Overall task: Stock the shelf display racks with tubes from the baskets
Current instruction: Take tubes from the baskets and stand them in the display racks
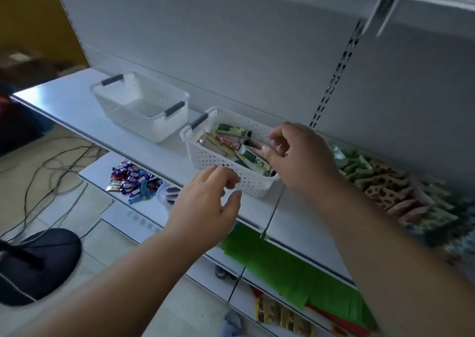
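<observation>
Here the tubes (239, 146) lie in a white basket (218, 162) on the shelf (77, 105). The right hand (298, 154) reaches in, fingers loosely curled, grip unclear; the left hand (208, 203) hovers open beside it.

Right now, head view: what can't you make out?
- Right hand: whether it pinches a tube; its own fingers hide the contact.
- Tubes in the near basket: print too small; some lie behind the hand.
- Stocked tubes at right: motion-blurred.
- Lower shelf packets: cut off by the bottom edge.
</observation>
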Tool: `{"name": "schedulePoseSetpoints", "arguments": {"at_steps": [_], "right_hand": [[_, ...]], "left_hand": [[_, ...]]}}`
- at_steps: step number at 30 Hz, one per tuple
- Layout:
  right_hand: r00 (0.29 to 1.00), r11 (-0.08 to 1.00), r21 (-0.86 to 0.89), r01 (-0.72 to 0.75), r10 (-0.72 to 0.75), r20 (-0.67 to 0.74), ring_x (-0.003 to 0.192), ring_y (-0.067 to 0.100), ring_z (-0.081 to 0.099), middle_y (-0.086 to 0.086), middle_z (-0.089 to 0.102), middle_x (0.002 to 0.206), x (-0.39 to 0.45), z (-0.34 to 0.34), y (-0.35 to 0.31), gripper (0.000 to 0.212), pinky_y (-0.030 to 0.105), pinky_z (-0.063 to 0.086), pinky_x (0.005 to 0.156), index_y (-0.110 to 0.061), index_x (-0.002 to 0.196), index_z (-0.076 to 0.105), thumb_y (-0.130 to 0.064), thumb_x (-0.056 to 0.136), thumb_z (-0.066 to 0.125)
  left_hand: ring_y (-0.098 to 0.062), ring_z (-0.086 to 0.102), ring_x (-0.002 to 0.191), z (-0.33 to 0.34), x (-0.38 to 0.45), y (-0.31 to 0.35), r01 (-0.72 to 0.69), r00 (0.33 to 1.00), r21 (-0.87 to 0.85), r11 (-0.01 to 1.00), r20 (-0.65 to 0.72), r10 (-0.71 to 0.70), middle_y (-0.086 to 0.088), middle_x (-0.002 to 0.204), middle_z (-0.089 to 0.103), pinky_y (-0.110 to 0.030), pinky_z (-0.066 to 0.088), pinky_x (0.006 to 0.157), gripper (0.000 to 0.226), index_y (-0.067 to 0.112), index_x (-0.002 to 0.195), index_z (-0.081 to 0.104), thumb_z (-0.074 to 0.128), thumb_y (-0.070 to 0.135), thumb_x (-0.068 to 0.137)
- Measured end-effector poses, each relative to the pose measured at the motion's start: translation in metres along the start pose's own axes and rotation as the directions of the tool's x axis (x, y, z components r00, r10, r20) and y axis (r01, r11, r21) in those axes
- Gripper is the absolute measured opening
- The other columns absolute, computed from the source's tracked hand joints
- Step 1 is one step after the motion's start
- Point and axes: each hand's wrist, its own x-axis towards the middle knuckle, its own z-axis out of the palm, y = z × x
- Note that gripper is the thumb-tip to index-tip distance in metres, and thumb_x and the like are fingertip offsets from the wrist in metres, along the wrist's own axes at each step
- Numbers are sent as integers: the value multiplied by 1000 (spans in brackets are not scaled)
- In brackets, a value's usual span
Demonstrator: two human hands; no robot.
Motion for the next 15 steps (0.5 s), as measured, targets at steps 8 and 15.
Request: {"name": "schedulePoseSetpoints", "arguments": {"at_steps": [8, 15], "right_hand": [[885, 973, -228, -42, 143, 444, 83, 22, 62, 5, 67, 93, 66, 69, 14, 22, 31, 48, 67, -13, 96, 66, -34, 90, 63], [773, 925, -372, -77, 291, 563, 52, 19, 40, 3, 44, 60, 90, 94, 8, 31, 26, 29, 48, -17, 62, 44, -25, 91, 52]], "left_hand": [[-4, 48, 86, -12, 34, -28, 20, 1000, -5, 1000, -12, -20, 20, 94, 50, -27, 46, 76, 15, 32, 104, 53, 54, 34, 89], [-6, 53, 81, -12, 76, -64, -81, 997, -105, 991, -17, 79, 17, 90, 54, -34, 50, 72, 12, 28, 98, 56, 54, 32, 86]]}}
